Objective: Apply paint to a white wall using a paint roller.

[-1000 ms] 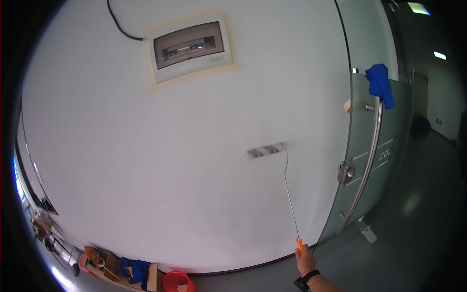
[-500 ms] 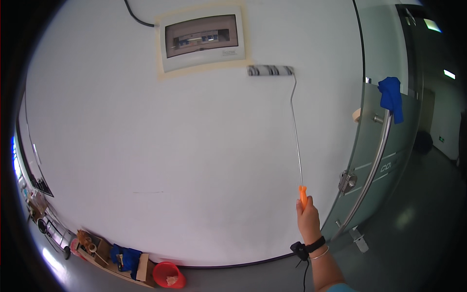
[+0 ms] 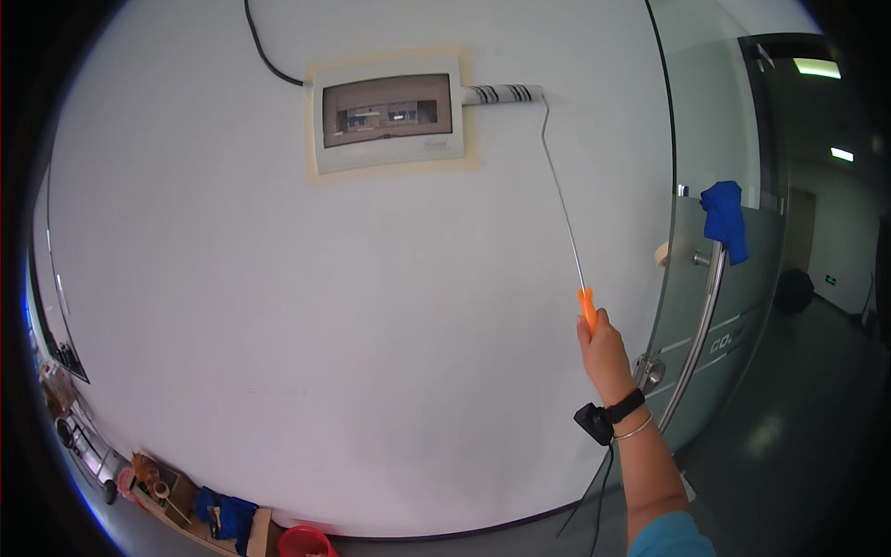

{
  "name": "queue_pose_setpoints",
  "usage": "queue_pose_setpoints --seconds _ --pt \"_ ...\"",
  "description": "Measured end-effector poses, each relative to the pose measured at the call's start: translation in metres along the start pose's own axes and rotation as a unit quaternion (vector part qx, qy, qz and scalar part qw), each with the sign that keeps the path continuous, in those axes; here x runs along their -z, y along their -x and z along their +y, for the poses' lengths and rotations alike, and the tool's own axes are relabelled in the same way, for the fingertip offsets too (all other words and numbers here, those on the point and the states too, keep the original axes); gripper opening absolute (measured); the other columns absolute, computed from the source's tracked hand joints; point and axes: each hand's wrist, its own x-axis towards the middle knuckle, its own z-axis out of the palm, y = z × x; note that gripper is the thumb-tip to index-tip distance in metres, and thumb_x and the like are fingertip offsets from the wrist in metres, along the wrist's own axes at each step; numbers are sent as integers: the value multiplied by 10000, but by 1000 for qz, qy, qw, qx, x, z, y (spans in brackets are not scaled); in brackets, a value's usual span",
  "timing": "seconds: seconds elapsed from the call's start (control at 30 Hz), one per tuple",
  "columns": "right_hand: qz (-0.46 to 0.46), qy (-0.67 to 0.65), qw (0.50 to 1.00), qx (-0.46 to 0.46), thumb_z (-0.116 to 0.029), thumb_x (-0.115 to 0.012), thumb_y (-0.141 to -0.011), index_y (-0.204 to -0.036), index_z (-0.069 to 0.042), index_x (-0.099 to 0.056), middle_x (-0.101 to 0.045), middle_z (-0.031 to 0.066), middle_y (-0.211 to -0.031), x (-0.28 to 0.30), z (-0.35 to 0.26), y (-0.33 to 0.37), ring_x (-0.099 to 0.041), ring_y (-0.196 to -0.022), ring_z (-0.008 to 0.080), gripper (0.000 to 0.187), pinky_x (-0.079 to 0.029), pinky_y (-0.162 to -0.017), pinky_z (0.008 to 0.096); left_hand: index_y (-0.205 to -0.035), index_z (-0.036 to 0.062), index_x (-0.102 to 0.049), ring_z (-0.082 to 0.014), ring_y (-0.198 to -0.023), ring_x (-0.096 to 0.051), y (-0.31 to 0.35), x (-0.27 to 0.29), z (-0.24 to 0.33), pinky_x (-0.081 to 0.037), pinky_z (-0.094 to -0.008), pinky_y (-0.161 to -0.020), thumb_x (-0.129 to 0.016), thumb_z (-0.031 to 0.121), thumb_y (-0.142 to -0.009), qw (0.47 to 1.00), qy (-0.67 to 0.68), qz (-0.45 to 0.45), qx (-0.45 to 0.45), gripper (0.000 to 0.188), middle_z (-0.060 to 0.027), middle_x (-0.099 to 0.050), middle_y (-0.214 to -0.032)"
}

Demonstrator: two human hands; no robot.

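My right hand [image 3: 608, 351] is closed around the orange handle of a paint roller [image 3: 503, 95]. A long thin metal rod runs up from the handle to the grey-white roller sleeve with dark stripes. That sleeve lies level against the white wall [image 3: 371, 306], its left end at the right edge of the electrical panel box [image 3: 390, 156]. Pale masking tape borders the box, which has a tinted window with breakers behind it. A black band with a small dark device and a bangle sit on my right wrist. My left hand is out of view.
At right stands a glass door with a curved metal handle [image 3: 691, 357], a blue cloth [image 3: 724, 218] hung over its top. A tape roll [image 3: 662, 253] is by the glass edge. Low at left are a cardboard box [image 3: 263, 534] holding a blue cloth and a red bucket [image 3: 304, 540].
The roller has gone up the wall, from below the panel's lower right corner to beside its right edge. My right hand has risen with it, and the view has tilted upward.
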Motion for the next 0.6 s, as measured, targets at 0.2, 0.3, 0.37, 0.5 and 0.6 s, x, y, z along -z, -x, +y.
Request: queue_pose_setpoints --seconds 0.2,0.3,0.37,0.5,0.6 --pt "-4 -3 1000 6 -316 -452 -963 -911 21 -447 -606 233 -714 16 -25 -45 -605 -674 422 340 -504 -574 457 -1049 -17 -499 -209 -535 -618 -1 -9 8 -481 -320 -428 -542 58 -796 999 42 10 6 267 -140 -582 -824" --pt "4 -17 1000 5 -321 -446 -964 -912 24 -457 -611 238 -726 22 -33 -68 -611 -685 420 349 -508 -581 454 -1053 -17 -498 -210 -537 -617 -5 -14 3 -481 -320 -427 -549 57 -802 999 38 12 -23 266 -138 -578 -818" --pt "12 -33 999 8 -325 -450 -962 -900 25 -466 -613 243 -734 21 -38 -86 -612 -702 425 356 -511 -592 455 -1063 -12 -499 -205 -528 -609 4 -16 7 -479 -315 -420 -568 59 -805 998 44 21 -35 276 -141 -577 -817" --pt "47 -34 997 60 -332 -444 -972 -959 49 -473 -524 103 -589 24 -50 -123 -482 -363 190 382 -419 -352 307 -1035 -13 -515 -221 -559 -606 11 -15 9 -490 -337 -459 -598 79 -807 998 61 25 2 259 -156 -584 -829" --pt "7 -61 998 -9 -330 -438 -962 -925 48 -482 -620 214 -722 40 -82 -136 -622 -579 361 383 -516 -541 418 -995 -13 -528 -254 -632 -604 14 -14 1 -498 -374 -526 -622 105 -806 998 11 42 -52 242 -174 -592 -850"
